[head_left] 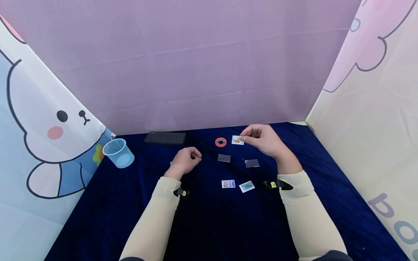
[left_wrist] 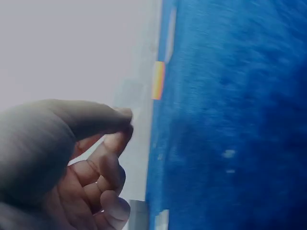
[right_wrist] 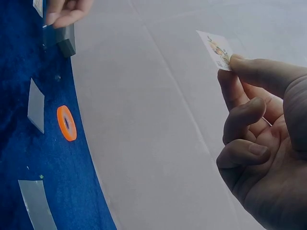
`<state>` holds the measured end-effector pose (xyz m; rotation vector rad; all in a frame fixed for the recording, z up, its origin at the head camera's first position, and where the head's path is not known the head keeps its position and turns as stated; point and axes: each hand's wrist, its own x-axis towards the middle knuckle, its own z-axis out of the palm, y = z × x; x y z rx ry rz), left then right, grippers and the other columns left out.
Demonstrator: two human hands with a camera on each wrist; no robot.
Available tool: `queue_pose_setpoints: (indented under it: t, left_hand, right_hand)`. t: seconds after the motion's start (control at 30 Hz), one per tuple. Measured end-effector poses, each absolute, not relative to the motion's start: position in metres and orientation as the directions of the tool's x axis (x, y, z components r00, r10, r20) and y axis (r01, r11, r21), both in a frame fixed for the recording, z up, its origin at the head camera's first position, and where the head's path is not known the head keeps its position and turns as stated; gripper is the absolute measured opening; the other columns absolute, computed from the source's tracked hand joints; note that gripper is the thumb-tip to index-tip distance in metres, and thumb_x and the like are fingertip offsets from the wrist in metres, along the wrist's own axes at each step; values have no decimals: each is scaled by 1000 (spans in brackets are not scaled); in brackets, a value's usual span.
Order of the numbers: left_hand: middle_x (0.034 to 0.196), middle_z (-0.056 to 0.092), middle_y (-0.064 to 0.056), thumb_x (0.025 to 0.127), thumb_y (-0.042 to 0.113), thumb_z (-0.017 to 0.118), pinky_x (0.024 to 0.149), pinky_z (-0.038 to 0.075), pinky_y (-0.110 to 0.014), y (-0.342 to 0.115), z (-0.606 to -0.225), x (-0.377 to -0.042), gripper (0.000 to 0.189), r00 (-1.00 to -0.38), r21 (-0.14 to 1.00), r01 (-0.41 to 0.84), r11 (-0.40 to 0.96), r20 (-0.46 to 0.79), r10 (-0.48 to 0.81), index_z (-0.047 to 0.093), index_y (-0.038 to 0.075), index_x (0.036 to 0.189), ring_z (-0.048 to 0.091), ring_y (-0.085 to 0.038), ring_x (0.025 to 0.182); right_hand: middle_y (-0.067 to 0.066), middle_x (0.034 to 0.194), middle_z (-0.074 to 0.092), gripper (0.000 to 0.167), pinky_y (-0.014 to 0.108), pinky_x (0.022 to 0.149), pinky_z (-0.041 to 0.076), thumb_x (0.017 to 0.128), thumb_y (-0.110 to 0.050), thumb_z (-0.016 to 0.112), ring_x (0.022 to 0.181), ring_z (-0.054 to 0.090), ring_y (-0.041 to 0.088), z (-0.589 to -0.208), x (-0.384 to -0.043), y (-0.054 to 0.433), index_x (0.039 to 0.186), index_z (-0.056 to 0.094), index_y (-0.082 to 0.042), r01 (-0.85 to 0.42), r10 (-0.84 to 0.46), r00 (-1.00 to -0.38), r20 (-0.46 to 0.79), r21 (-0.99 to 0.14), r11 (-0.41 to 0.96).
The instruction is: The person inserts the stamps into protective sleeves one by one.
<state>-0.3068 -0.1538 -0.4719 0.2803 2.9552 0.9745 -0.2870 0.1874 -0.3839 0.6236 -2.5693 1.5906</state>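
My right hand [head_left: 263, 140] pinches a small white stamp [right_wrist: 217, 50] with a printed flower-like picture between thumb and forefinger, raised above the cloth. Thumb and forefinger of my left hand [head_left: 185, 160] meet at the tips on a faint, see-through piece of plastic film [left_wrist: 129, 93]; its outline is hard to make out. Between the hands lie a grey translucent rectangle [head_left: 224, 158] and a clear plastic sleeve [head_left: 252, 163]. Nearer to me are two more stamps, one bluish and striped [head_left: 228, 183], the other with a green-blue picture [head_left: 246, 186].
An orange roll of tape [head_left: 220, 142] lies toward the back, left of the held stamp. A black flat case [head_left: 165, 138] lies by the back wall. At the left stands a clear blue plastic cup [head_left: 119, 154]. Dark blue cloth [head_left: 209, 224] covers the table.
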Motion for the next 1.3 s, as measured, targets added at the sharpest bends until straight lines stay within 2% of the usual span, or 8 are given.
queue_pose_setpoints:
  t: [0.13, 0.3, 0.5, 0.7, 0.83, 1.0, 1.3]
  left_hand:
    - [94, 70, 5, 100, 28, 73, 83, 52, -43, -158, -461, -304, 7, -978, 648, 207, 733, 114, 175, 77, 22, 102, 63, -17, 86]
    - [95, 71, 4, 103, 29, 71, 71, 51, -39, -160, -443, -299, 9, -958, 727, 288, 623, 218, 189, 76, 21, 102, 60, -20, 78]
    - [96, 75, 8, 104, 24, 70, 66, 48, -36, -152, -417, -286, 6, -935, 773, 354, 526, 276, 224, 74, 21, 104, 59, -20, 73]
    - [95, 76, 2, 103, 20, 72, 59, 43, -32, -144, -398, -272, 8, -914, 777, 405, 482, 345, 213, 74, 18, 110, 55, -21, 67]
    - [93, 75, 2, 101, 21, 73, 56, 42, -31, -139, -390, -264, 13, -895, 761, 446, 471, 387, 223, 76, 19, 114, 53, -21, 65]
    - [90, 74, 8, 100, 22, 76, 55, 41, -31, -135, -383, -257, 8, -868, 753, 496, 432, 437, 234, 79, 21, 107, 51, -20, 61]
    - [77, 67, 0, 97, 24, 79, 51, 38, -31, -131, -379, -251, 4, -856, 743, 516, 427, 460, 235, 79, 20, 99, 47, -20, 56]
  right_hand:
    - [9, 92, 68, 13, 34, 62, 46, 99, -26, 77, 70, 55, 26, -384, -286, 186, 105, 78, -14, -369, -304, -916, 263, -849, 378]
    - [14, 93, 69, 14, 38, 60, 50, 100, -26, 76, 76, 62, 38, -385, -286, 183, 107, 77, -15, -387, -323, -905, 277, -851, 355]
    - [15, 90, 70, 13, 34, 60, 50, 99, -25, 77, 73, 62, 33, -386, -287, 177, 108, 79, -16, -428, -314, -891, 327, -838, 340]
    - [12, 89, 73, 17, 34, 61, 53, 98, -25, 79, 74, 64, 29, -382, -282, 173, 110, 80, -13, -424, -291, -895, 339, -850, 314]
    - [9, 90, 75, 17, 36, 59, 55, 96, -22, 81, 71, 64, 26, -375, -277, 167, 109, 80, -12, -430, -296, -891, 344, -848, 310]
    - [6, 88, 75, 15, 33, 59, 54, 94, -18, 82, 68, 64, 27, -369, -270, 161, 106, 81, -10, -449, -288, -883, 369, -843, 296]
    - [7, 83, 72, 8, 28, 57, 49, 94, -17, 82, 68, 62, 27, -365, -263, 153, 100, 79, -11, -503, -282, -856, 433, -822, 266]
